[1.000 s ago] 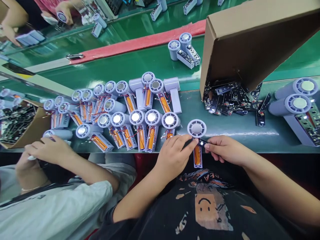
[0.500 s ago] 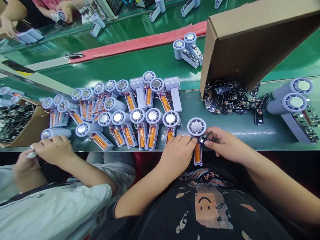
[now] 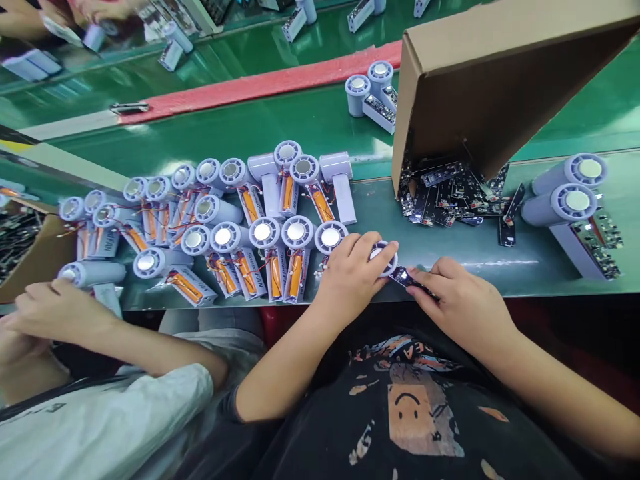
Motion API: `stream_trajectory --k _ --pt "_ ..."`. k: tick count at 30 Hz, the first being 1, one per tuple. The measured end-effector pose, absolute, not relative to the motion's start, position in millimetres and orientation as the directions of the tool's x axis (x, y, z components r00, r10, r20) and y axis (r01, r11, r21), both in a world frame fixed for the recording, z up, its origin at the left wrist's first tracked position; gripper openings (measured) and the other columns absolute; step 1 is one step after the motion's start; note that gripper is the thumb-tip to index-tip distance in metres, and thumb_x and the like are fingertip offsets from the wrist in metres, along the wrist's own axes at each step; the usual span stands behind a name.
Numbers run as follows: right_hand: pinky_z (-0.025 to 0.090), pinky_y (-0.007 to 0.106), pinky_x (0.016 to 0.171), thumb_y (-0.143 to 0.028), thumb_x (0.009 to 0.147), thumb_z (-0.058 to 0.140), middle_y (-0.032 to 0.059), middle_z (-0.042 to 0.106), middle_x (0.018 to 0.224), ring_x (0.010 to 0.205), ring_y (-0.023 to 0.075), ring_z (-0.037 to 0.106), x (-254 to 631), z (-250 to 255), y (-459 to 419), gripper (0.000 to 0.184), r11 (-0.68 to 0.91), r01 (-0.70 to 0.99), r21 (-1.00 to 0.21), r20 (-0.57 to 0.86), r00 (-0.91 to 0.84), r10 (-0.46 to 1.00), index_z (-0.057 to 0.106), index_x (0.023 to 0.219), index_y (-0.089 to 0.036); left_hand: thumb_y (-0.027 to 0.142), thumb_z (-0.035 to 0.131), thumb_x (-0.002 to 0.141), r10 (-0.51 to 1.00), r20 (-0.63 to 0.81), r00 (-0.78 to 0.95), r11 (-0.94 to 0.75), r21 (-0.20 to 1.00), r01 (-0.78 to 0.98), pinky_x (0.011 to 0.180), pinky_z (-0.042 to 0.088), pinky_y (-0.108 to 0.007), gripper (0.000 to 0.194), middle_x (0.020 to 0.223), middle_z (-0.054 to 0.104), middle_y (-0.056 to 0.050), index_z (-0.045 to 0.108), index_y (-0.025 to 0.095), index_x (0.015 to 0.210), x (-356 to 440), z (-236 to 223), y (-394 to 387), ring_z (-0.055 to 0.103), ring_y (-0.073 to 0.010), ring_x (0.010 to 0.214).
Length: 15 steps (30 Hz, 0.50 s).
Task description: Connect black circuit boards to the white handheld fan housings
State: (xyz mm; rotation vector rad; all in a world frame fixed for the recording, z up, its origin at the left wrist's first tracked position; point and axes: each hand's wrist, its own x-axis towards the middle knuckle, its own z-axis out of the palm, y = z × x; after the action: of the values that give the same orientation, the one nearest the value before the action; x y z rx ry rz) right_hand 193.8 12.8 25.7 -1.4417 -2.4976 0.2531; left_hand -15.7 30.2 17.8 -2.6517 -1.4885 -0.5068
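My left hand (image 3: 349, 275) is wrapped over the round head of a lavender handheld fan (image 3: 389, 255) at the bench's front edge; the fan's handle is hidden behind my fingers. Between the thumb and fingers of my right hand (image 3: 463, 300) is a narrow black circuit board (image 3: 403, 275). One end of the board meets the lower rim of the fan head; whether it is seated there I cannot tell. Left of my left hand stand more fans, the closest being a fan (image 3: 331, 236) partly covered by my fingers, with loose wires beside it.
Several open-handled fans (image 3: 296, 267) with orange batteries fill the bench on the left. A tipped cardboard box (image 3: 411, 113) spills circuit boards (image 3: 453, 193). Two fans with boards (image 3: 567, 207) lie at right. A co-worker's hands (image 3: 55, 317) work at far left. Behind runs a green belt (image 3: 210, 130).
My left hand has moved up over the fan head, and the fan has turned and shifted so its orange battery no longer shows. My right hand has come lower with the circuit board.
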Motion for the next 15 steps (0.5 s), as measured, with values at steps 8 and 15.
stream_trajectory --k 8,15 --pt "0.050 0.037 0.074 -0.025 0.094 0.055 0.0105 0.060 0.088 0.079 0.0208 0.055 194 13 25 0.026 0.571 0.689 -0.447 0.276 -0.501 0.820 0.074 0.108 -0.013 0.032 0.070 0.086 0.840 0.373 0.395 -0.484 0.185 0.855 0.086 0.048 -0.041 0.038 0.113 0.062 -0.012 0.064 0.018 0.120 -13 13 26 0.054 -0.0269 0.098" --pt "0.050 0.035 0.070 -0.025 0.093 0.057 0.0086 0.060 0.084 0.077 0.0193 0.055 196 7 29 0.024 0.601 0.618 -0.507 0.332 -0.504 0.798 0.074 0.105 -0.014 0.027 0.069 0.085 0.858 0.377 0.348 -0.446 0.212 0.869 0.087 0.046 -0.039 0.036 0.112 0.060 -0.011 0.063 0.019 0.120 -11 11 22 0.052 -0.0254 0.096"
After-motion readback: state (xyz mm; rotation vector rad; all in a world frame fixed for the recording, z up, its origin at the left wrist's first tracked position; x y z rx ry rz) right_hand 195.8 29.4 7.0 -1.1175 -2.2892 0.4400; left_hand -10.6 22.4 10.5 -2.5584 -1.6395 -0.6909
